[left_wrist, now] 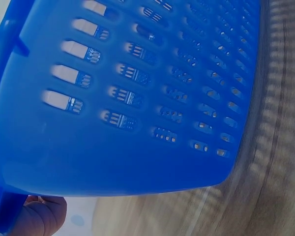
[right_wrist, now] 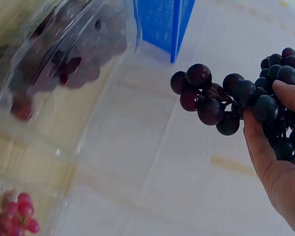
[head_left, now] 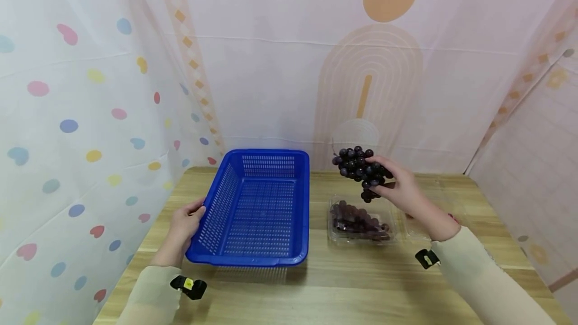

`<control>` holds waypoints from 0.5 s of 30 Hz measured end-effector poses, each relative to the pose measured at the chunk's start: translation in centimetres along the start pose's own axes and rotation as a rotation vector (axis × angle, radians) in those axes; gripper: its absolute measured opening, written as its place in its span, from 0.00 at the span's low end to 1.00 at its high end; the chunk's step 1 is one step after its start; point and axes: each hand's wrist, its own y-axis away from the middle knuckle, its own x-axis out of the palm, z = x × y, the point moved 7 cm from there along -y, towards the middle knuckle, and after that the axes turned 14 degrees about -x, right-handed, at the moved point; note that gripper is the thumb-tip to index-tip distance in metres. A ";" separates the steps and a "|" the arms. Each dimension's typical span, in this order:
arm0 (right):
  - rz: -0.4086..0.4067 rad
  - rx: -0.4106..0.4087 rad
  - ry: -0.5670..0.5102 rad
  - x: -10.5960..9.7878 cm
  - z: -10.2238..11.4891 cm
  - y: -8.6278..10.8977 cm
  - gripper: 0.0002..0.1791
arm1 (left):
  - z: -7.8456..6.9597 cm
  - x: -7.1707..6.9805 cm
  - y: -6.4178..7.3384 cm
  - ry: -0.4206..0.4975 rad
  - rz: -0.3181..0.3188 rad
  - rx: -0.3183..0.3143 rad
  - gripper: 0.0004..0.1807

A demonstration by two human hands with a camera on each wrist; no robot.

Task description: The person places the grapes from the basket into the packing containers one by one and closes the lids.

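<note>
My left hand (head_left: 184,225) grips the left rim of a blue plastic basket (head_left: 301,214) with slotted walls, whose inside shows bare. In the left wrist view the basket's slotted side (left_wrist: 88,152) fills most of the picture, with my fingers (left_wrist: 42,216) at its rim. On the right, my right hand (head_left: 402,188) holds a bunch of dark grapes (head_left: 356,162) in the air. Below it stands a clear plastic box (head_left: 334,237) with dark reddish grapes (head_left: 354,219) inside. The right wrist view shows the held bunch (right_wrist: 211,110) between thumb and fingers.
Another clear container (head_left: 417,232) stands to the right, partly behind my right forearm; pinkish-red grapes (right_wrist: 19,216) show in it in the right wrist view. Patterned curtains (head_left: 271,89) close off the back and sides of the wooden table (head_left: 338,290).
</note>
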 end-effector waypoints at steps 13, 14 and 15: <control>-0.041 0.090 0.113 -4.5 -2.9 4.5 0.35 | -0.1 0.0 0.0 -0.007 -0.002 0.020 0.24; -0.040 0.098 0.126 -4.8 -3.0 4.8 0.35 | -0.1 0.0 0.0 -0.009 -0.002 0.021 0.24; -0.038 0.103 0.143 -5.0 -3.1 5.1 0.35 | -0.1 0.0 0.1 -0.009 0.001 0.020 0.24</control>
